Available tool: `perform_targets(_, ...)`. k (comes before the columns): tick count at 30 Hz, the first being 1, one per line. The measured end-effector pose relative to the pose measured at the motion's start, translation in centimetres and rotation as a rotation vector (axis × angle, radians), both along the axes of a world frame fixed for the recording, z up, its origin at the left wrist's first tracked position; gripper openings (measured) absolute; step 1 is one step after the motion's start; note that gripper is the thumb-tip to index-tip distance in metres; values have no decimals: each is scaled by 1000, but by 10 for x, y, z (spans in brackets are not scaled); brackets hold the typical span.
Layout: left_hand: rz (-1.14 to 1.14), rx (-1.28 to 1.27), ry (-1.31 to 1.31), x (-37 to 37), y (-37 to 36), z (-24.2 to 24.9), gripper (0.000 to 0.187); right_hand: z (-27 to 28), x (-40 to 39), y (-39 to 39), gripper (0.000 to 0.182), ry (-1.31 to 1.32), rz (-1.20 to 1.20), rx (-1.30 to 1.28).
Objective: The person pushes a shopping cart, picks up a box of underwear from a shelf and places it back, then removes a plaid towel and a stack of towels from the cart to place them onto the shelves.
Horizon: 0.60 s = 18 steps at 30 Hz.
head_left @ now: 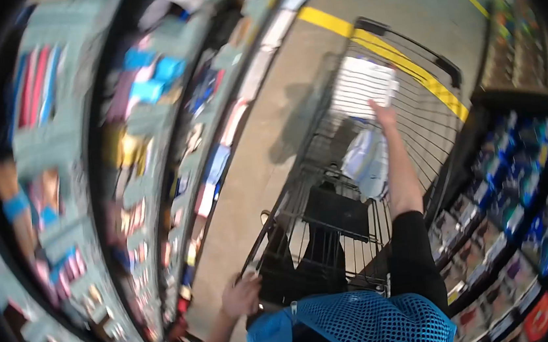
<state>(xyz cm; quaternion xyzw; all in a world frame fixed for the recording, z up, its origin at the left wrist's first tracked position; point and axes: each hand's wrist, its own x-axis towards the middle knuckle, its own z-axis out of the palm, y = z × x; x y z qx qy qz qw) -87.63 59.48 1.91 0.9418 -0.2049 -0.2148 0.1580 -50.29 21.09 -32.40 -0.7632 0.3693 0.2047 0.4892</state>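
A black wire shopping cart (424, 100) stands in front of me. My left hand (241, 295) is closed around the left end of the cart handle (252, 271). My right arm stretches far into the basket, where my right hand (384, 114) grips the near edge of a white box-like package (361, 83). Its printing is too blurred to read, and some fingers are hidden. Nearer to me in the basket lies a pale blue and white plastic-wrapped item (366, 159). A dark panel (336, 212) of the cart's seat sits between that item and my body.
Tall shelves (97, 155) with many blurred colourful goods line the left side. More shelves (489, 216) with blue packages run close along the cart's right. A yellow line (326, 22) crosses the concrete floor (246, 154) beneath the cart's far end.
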Motion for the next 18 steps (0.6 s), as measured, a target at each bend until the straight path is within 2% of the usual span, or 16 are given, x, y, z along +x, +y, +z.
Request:
perform_targets(2,6,-19,-26,13,0,6,23,5,0,-3,68,-170,-5,-14)
perform_targets(4,37,-56,-46,15,2,4,22,19,1,-9,60,-222,-137,216)
perform_targets(5,52,-71,-38,17,2,5,20,51,-4,-3,54,-273,-176,309)
perform_targets(6,37,-75,-69,21,3,8,19,94,-12,5,50,-354,-97,188)
perform_targets(7,41,-92,-56,20,5,7,19,127,-20,11,46,-466,-51,191)
perform_targets(9,43,-117,-84,19,6,3,19,187,-38,12,46,-433,135,26)
perform_targets(10,35,-93,-69,18,6,3,20,231,-54,23,45,-473,170,55)
perform_targets(12,29,-73,-96,13,4,-9,21,284,-87,33,45,-585,281,71)
perform_targets(14,136,-286,-379,-1,3,-23,24,353,-130,55,45,-588,308,250)
perform_targets(16,401,-495,-388,-12,-1,-3,26,419,-173,82,50,-611,377,425)
perform_targets(17,521,-613,-427,-20,-4,9,26,447,-198,95,50,-636,397,421)
perform_targets(18,642,-735,-458,-28,-4,19,27,470,-222,107,52,-645,414,604)
